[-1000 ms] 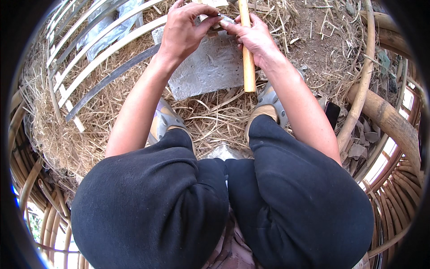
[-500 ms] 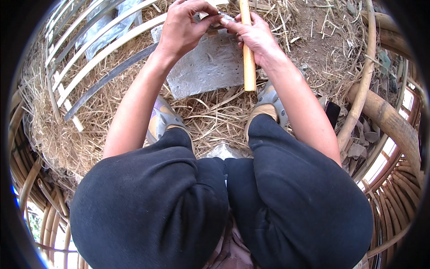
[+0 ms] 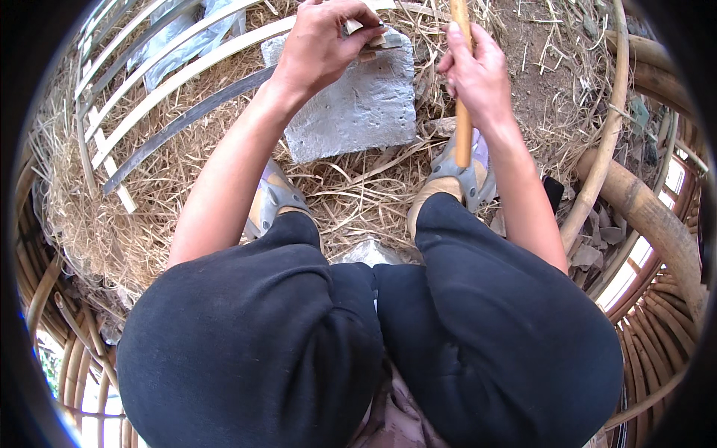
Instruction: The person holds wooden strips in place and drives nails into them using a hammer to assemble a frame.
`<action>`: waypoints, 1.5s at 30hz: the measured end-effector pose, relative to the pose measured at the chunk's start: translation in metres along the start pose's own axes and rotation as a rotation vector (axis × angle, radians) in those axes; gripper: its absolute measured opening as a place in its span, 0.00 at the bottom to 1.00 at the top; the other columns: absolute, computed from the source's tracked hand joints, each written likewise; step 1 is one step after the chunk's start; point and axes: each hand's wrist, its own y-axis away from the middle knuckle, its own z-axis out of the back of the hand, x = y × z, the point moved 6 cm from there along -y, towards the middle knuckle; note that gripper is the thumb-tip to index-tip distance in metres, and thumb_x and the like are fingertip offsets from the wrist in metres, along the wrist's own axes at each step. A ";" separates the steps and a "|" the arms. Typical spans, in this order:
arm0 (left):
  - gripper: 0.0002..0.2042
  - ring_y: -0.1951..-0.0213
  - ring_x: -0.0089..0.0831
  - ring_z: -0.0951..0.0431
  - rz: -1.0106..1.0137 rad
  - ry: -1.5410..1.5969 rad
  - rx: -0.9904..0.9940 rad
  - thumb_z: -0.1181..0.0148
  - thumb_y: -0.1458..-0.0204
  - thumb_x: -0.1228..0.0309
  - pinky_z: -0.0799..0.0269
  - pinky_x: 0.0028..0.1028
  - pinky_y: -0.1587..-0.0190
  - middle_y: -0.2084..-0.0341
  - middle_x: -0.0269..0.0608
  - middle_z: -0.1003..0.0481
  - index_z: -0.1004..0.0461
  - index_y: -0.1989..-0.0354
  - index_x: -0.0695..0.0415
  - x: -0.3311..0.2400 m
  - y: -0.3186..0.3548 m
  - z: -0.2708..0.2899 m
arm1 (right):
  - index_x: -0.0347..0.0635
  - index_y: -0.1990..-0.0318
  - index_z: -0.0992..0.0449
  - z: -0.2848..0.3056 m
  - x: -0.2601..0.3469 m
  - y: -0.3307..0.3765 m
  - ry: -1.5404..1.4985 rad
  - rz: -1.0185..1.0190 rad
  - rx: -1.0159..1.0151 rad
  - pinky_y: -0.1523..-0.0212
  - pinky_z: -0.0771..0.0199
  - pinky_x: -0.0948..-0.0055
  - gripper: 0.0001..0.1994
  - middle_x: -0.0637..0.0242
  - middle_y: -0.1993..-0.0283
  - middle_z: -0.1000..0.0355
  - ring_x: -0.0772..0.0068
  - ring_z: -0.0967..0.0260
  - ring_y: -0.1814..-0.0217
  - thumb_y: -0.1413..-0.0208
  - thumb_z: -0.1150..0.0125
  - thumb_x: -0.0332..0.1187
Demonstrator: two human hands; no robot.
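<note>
My left hand [image 3: 328, 45] is closed in a pinch, thumb against forefinger, above the far part of a grey stone block [image 3: 355, 112]. A small dark tip shows at those fingertips; what it belongs to I cannot make out. Flat strip ends [image 3: 385, 46] lie under the fingers on the block. To the right of the block, my right hand [image 3: 482, 78] grips a round, light wooden handle [image 3: 463, 138], held nearly lengthwise to my view. The handle's far end runs out of the picture, so the tool's head is hidden.
A lattice of pale and dark flat strips [image 3: 168, 89] curves in from the left, with clear plastic sheeting [image 3: 175, 48] beneath. Straw [image 3: 351, 194] covers the ground around my shoes [image 3: 459, 172]. Thick bamboo poles [image 3: 646, 198] stand at right, near a dark flat object [image 3: 553, 193].
My right hand has drawn away from the left fingertips and moved right with the wooden handle, its grip now around it. The left hand keeps pinching, shifted slightly right.
</note>
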 end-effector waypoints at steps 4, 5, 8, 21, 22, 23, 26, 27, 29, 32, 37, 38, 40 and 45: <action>0.05 0.62 0.36 0.20 0.049 0.092 0.041 0.29 0.52 0.76 0.26 0.40 0.50 0.70 0.39 0.19 0.20 0.69 0.56 0.002 -0.001 -0.001 | 0.37 0.48 0.27 0.021 0.038 0.021 0.117 0.108 0.113 0.81 0.33 0.80 0.18 0.70 0.76 0.27 0.88 0.34 0.79 0.29 0.47 0.44; 0.05 0.62 0.36 0.20 0.052 0.089 0.038 0.29 0.52 0.76 0.26 0.40 0.50 0.70 0.39 0.19 0.20 0.69 0.56 0.005 0.001 -0.001 | 0.36 0.50 0.27 0.019 0.046 0.026 0.169 0.131 0.170 0.78 0.30 0.77 0.18 0.67 0.73 0.25 0.85 0.30 0.76 0.31 0.44 0.45; 0.05 0.61 0.38 0.20 -0.126 -0.113 -0.078 0.29 0.52 0.75 0.28 0.41 0.47 0.70 0.38 0.19 0.19 0.68 0.54 -0.003 -0.002 -0.003 | 0.37 0.50 0.27 0.026 0.068 0.047 0.503 0.198 0.139 0.76 0.30 0.66 0.16 0.63 0.79 0.27 0.70 0.28 0.78 0.29 0.48 0.43; 0.05 0.60 0.34 0.20 -0.105 -0.080 -0.028 0.28 0.54 0.75 0.40 0.43 0.36 0.70 0.36 0.19 0.19 0.70 0.53 0.006 0.001 -0.003 | 0.40 0.53 0.29 0.009 0.070 0.067 0.799 0.547 0.119 0.77 0.29 0.55 0.09 0.54 0.79 0.28 0.48 0.25 0.77 0.30 0.47 0.37; 0.05 0.60 0.33 0.20 -0.098 -0.058 -0.039 0.28 0.54 0.75 0.41 0.43 0.35 0.70 0.36 0.18 0.19 0.70 0.53 0.005 0.002 0.000 | 0.40 0.54 0.30 0.007 0.073 0.070 0.722 0.562 0.091 0.77 0.29 0.55 0.09 0.54 0.80 0.28 0.48 0.25 0.78 0.30 0.47 0.37; 0.05 0.60 0.33 0.20 -0.092 -0.065 -0.037 0.28 0.54 0.75 0.41 0.43 0.35 0.70 0.36 0.18 0.19 0.70 0.53 0.007 0.004 0.001 | 0.40 0.54 0.30 0.006 0.075 0.072 0.644 0.576 0.063 0.78 0.28 0.55 0.09 0.54 0.80 0.28 0.48 0.25 0.78 0.30 0.47 0.37; 0.05 0.59 0.33 0.20 -0.117 -0.039 -0.049 0.28 0.54 0.75 0.43 0.44 0.34 0.69 0.36 0.18 0.19 0.69 0.52 0.000 -0.008 -0.011 | 0.40 0.55 0.30 0.019 0.071 0.066 0.874 0.490 0.115 0.79 0.29 0.56 0.08 0.55 0.80 0.29 0.51 0.25 0.79 0.30 0.47 0.36; 0.05 0.59 0.33 0.20 -0.089 -0.077 -0.028 0.28 0.54 0.75 0.43 0.45 0.33 0.69 0.36 0.18 0.19 0.69 0.52 0.006 -0.002 -0.007 | 0.40 0.55 0.30 0.012 0.070 0.067 0.852 0.495 0.126 0.79 0.29 0.56 0.08 0.55 0.80 0.29 0.51 0.25 0.79 0.30 0.47 0.36; 0.05 0.59 0.32 0.20 -0.049 -0.132 -0.004 0.28 0.54 0.75 0.43 0.45 0.33 0.69 0.35 0.18 0.19 0.69 0.52 0.016 0.007 0.002 | 0.40 0.55 0.31 0.001 0.069 0.068 0.692 0.419 0.148 0.80 0.28 0.57 0.08 0.56 0.82 0.30 0.55 0.26 0.81 0.30 0.47 0.36; 0.05 0.59 0.31 0.20 -0.098 -0.017 0.004 0.29 0.53 0.75 0.44 0.46 0.33 0.70 0.34 0.18 0.19 0.70 0.51 0.002 -0.005 -0.011 | 0.41 0.55 0.32 0.019 0.078 0.076 0.686 0.480 0.083 0.80 0.27 0.58 0.09 0.58 0.82 0.31 0.57 0.26 0.82 0.29 0.49 0.37; 0.05 0.61 0.30 0.19 -0.083 -0.099 -0.047 0.28 0.53 0.74 0.44 0.47 0.32 0.71 0.30 0.17 0.18 0.70 0.49 0.011 0.006 -0.005 | 0.41 0.54 0.31 0.005 0.068 0.075 0.766 0.502 0.122 0.79 0.25 0.57 0.09 0.56 0.81 0.29 0.55 0.25 0.80 0.31 0.46 0.37; 0.05 0.61 0.30 0.19 -0.078 -0.099 -0.047 0.28 0.53 0.74 0.44 0.47 0.32 0.71 0.30 0.17 0.18 0.70 0.49 0.013 0.007 -0.004 | 0.41 0.54 0.31 0.006 0.074 0.078 0.707 0.532 0.095 0.78 0.25 0.56 0.09 0.55 0.81 0.29 0.53 0.25 0.79 0.31 0.46 0.36; 0.05 0.60 0.29 0.19 -0.094 -0.107 -0.038 0.28 0.52 0.73 0.44 0.49 0.32 0.68 0.29 0.16 0.18 0.70 0.48 0.009 0.000 -0.004 | 0.41 0.54 0.31 0.006 0.070 0.077 0.703 0.546 0.082 0.78 0.25 0.56 0.09 0.56 0.81 0.29 0.53 0.25 0.79 0.31 0.46 0.37; 0.05 0.61 0.29 0.19 -0.031 0.116 0.004 0.29 0.52 0.74 0.44 0.48 0.32 0.68 0.30 0.16 0.18 0.70 0.49 0.009 0.002 -0.009 | 0.41 0.56 0.30 0.009 0.068 0.076 0.719 0.414 0.128 0.80 0.27 0.57 0.08 0.57 0.82 0.30 0.52 0.26 0.80 0.30 0.47 0.36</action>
